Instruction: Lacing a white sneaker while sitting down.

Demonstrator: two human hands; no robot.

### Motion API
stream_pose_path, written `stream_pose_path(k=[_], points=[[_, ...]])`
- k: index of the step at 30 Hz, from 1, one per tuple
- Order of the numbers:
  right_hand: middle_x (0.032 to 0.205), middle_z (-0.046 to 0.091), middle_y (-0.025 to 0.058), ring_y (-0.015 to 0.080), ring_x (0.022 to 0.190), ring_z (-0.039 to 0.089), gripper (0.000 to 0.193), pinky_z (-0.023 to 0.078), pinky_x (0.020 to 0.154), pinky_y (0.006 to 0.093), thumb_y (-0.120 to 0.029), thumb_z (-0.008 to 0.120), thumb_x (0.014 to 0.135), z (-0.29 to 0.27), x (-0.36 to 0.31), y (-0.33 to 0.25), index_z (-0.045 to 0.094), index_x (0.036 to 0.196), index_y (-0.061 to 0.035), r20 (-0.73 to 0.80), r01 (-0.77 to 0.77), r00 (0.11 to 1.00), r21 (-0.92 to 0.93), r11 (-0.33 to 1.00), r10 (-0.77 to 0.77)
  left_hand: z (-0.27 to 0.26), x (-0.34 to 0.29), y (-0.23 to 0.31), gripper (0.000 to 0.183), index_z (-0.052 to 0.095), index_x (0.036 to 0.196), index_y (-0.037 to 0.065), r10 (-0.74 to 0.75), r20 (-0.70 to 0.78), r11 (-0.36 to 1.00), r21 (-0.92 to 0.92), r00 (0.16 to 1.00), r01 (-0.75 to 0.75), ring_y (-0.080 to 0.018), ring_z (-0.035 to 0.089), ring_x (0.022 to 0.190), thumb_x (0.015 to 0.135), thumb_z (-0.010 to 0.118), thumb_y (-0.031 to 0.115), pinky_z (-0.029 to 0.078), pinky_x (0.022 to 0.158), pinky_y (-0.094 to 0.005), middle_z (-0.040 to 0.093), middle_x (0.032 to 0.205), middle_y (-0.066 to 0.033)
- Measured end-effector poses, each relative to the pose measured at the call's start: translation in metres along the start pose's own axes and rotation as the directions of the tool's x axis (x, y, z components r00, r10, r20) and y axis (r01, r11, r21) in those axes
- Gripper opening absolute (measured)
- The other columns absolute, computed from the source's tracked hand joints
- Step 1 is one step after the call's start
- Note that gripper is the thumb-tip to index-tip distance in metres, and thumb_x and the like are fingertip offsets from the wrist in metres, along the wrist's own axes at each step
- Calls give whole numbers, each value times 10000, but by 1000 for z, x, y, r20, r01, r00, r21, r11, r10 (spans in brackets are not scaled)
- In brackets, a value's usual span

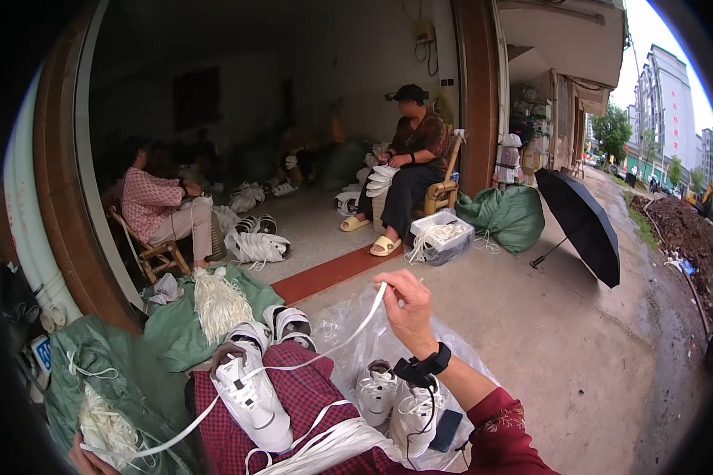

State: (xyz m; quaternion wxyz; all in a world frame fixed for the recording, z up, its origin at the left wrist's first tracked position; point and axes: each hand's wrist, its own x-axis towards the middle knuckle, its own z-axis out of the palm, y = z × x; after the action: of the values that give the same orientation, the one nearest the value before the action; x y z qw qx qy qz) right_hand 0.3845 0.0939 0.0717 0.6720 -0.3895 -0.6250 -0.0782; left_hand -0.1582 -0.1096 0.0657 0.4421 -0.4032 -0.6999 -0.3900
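Observation:
My right hand point(408, 305) is raised at centre right, its fingers pinching one end of a flat white shoelace point(371, 315). From there the lace sags down to a white sneaker point(265, 419) on my lap, toe toward me. Its other side runs out to the lower left, where my left hand point(89, 456) grips it, partly cut off by the picture's edge. The sneaker rests on a red-and-black checked cloth point(214, 427). Near my body, a bundle of loose white laces point(341, 447) lies across the cloth.
Two more white sneakers point(413, 419) stand on plastic sheeting at right, beside a phone point(447, 430). Green sacks point(166, 332) with lace bundles lie at left. Two people point(420, 142) sit working in the doorway. A black umbrella point(582, 226) stands open on the pavement.

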Motion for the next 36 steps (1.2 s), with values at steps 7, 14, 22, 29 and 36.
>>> stream_pose_path(k=[7, 14, 22, 29, 36], points=[[912, 692, 10, 69, 826, 637, 113, 523, 736, 239, -68, 683, 959, 114, -43, -4, 695, 1045, 5, 624, -675, 729, 591, 441, 280, 105, -19, 100, 246, 642, 1202, -30, 41, 241, 565, -806, 970, 176, -164, 586, 947, 1021, 524, 89, 482, 821, -275, 600, 1107, -90], [910, 708, 29, 81, 829, 649, 3, 543, 786, 256, -3, 651, 939, 190, -82, -3, 651, 936, -4, 798, -757, 590, 492, 429, 127, 164, -60, 164, 207, 699, 1167, -23, 103, 652, 186, -754, 751, 630, -90, 630, 843, 983, 626, 36, 526, 777, -235, 662, 979, -23], [888, 702, 24, 60, 801, 640, 49, 512, 706, 221, 23, 651, 870, 190, -80, -18, 627, 904, -4, 851, -707, 511, 336, 622, 121, 151, -85, 166, 185, 710, 1130, -4, 103, 831, 36, -552, 546, 833, -56, 652, 843, 950, 668, 2, 520, 750, -204, 726, 939, -26], [832, 713, 49, 82, 728, 656, 108, 529, 675, 230, 39, 690, 805, 183, -83, -22, 619, 882, 15, 807, -668, 548, 265, 696, 219, 147, -90, 166, 161, 708, 1105, -5, 100, 825, 0, -559, 556, 829, -54, 650, 837, 947, 683, 18, 523, 744, -204, 723, 942, -27], [806, 709, 53, 92, 712, 664, 134, 537, 650, 245, 38, 710, 754, 185, -77, -30, 625, 852, 4, 806, -598, 563, 242, 764, 186, 146, -92, 163, 176, 700, 1135, 13, 128, 835, 45, -543, 534, 838, -64, 656, 840, 972, 661, 67, 528, 760, -220, 719, 940, -18]])
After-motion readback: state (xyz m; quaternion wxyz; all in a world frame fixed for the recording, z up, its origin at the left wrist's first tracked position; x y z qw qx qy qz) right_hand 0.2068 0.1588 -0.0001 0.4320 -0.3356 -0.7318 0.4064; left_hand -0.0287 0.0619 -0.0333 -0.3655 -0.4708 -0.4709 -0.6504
